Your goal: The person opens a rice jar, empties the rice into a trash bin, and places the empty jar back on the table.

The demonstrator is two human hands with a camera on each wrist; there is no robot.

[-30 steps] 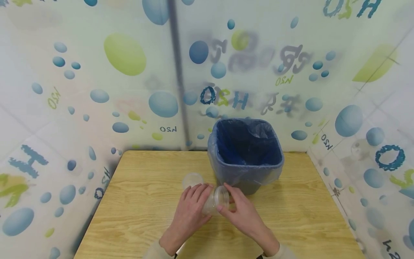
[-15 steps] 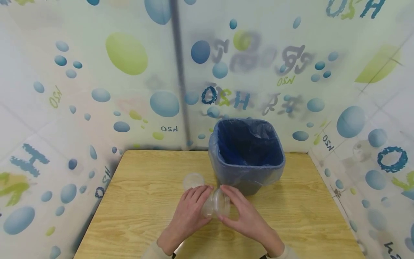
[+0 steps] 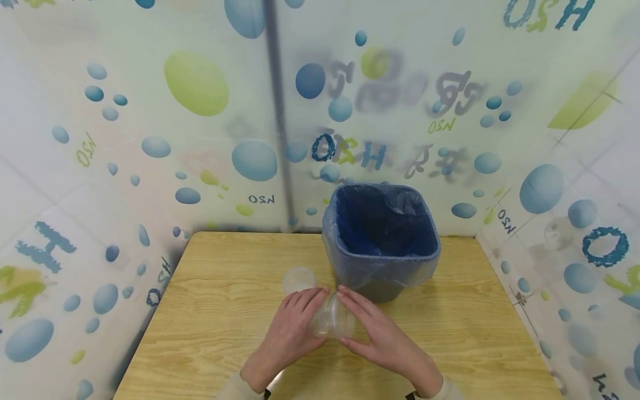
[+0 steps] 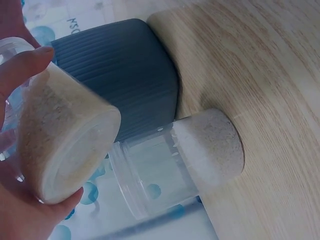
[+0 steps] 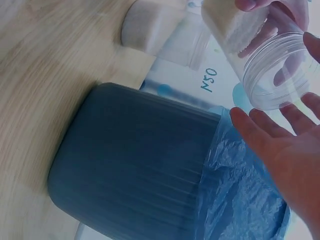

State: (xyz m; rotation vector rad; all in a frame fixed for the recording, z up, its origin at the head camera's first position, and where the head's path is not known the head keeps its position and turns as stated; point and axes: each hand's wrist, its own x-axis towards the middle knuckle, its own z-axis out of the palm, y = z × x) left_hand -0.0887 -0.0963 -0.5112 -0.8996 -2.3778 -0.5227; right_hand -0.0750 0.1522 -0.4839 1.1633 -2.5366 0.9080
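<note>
A clear plastic jar point(image 3: 331, 318) of pale granules is held tilted above the table, its mouth facing right. My left hand point(image 3: 292, 328) grips its body, with the thumb and fingers on opposite sides in the left wrist view. At the mouth end, my right hand point(image 3: 380, 333) spans the rim between thumb and fingertips; in the right wrist view its fingers are spread, and the index fingertip looks slightly apart from the plastic. A second clear jar point(image 4: 207, 150), upright on the table, holds similar granules in its lower part. My left hand partly hides it in the head view.
Just beyond my right hand stands a dark grey bin point(image 5: 135, 155) lined with a blue plastic bag point(image 3: 382, 222). The wooden table point(image 3: 225, 266) meets a wall point(image 3: 200, 139) patterned with blue and green spots at its back edge.
My right hand has shifted its fingers around the jar's mouth, and its thumb now sits lower on the rim. My left hand and the standing jar have barely moved.
</note>
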